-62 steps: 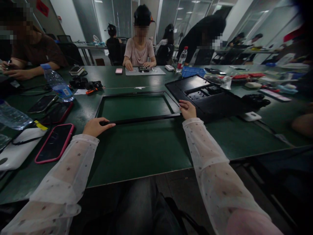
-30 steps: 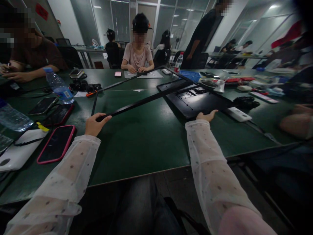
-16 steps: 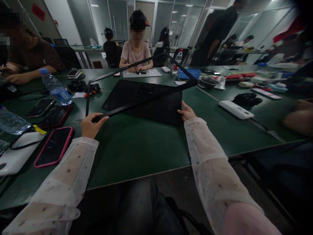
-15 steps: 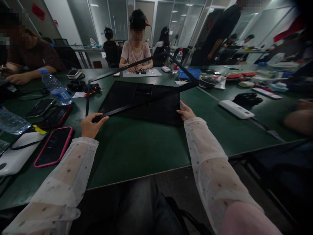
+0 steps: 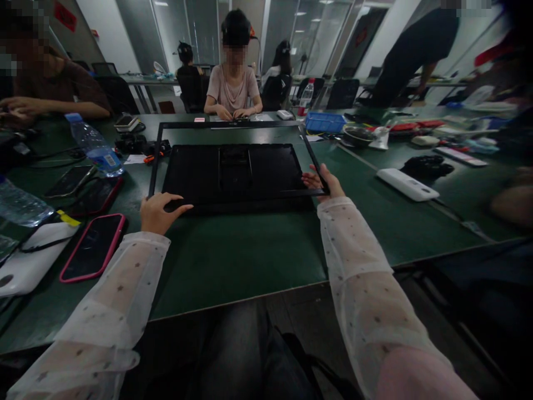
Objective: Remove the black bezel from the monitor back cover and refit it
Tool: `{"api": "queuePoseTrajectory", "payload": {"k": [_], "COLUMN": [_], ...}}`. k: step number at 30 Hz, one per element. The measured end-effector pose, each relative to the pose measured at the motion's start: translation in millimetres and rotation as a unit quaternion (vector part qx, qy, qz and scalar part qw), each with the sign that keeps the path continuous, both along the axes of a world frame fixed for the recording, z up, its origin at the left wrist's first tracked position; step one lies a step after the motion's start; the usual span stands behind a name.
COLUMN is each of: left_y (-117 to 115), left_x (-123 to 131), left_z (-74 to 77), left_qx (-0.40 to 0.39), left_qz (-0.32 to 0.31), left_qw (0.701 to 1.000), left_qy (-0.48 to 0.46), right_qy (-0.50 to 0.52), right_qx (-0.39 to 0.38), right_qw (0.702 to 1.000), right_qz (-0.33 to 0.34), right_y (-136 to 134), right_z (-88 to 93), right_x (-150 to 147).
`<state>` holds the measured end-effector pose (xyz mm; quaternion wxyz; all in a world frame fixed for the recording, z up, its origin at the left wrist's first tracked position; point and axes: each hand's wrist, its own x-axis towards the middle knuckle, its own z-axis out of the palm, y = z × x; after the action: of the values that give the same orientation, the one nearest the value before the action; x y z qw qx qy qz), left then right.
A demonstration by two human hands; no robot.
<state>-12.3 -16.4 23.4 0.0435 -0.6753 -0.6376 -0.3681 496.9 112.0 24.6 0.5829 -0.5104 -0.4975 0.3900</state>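
A thin black rectangular frame [image 5: 233, 125] is held up over the green table, its middle open. My left hand [image 5: 160, 213] grips its near left corner, thumb stretched along the front edge. At the near right corner, my right hand [image 5: 327, 180] has closed round the frame's side. Below and behind the frame lies a flat black panel [image 5: 194, 169], shaped like the back cover of a monitor, with a recessed bracket [image 5: 235, 163] in its middle. The frame's near edge crosses in front of the panel; I cannot tell whether they touch.
Left of me are a pink-edged phone [image 5: 92, 248], a white power bank [image 5: 31, 266] and a water bottle [image 5: 94, 147]. On the right lie a white device [image 5: 407, 184], a black bundle [image 5: 428, 165] and a blue basket [image 5: 325, 122]. A person [image 5: 233, 83] sits opposite.
The frame has come down from its tilt to nearly level over the panel. My right hand has moved from the panel's edge to the frame's right corner. My left hand keeps its corner.
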Motion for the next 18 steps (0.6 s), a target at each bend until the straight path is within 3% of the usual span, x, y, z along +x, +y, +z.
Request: {"api": "queuePoseTrajectory", "payload": {"k": [5, 10, 18], "left_y": [5, 10, 12], "left_x": [-8, -12, -16], "left_z": [-7.0, -11.3, -12.8], "left_qx": [-0.009, -0.051, -0.108], "left_qz": [-0.018, -0.043, -0.078], "left_qw": [1.0, 0.998, 0.991], "left_qy": [0.015, 0.001, -0.019], "right_qy": [-0.133, -0.298, -0.351], "right_qx": [0.021, 0.083, 0.057], "right_qw": [0.987, 0.932, 0.92], "right_qz": [-0.085, -0.189, -0.166], "right_y": [9, 13, 15], "right_z": [-13.3, -31.0, -50.6], "right_x": [1, -7, -4]}}
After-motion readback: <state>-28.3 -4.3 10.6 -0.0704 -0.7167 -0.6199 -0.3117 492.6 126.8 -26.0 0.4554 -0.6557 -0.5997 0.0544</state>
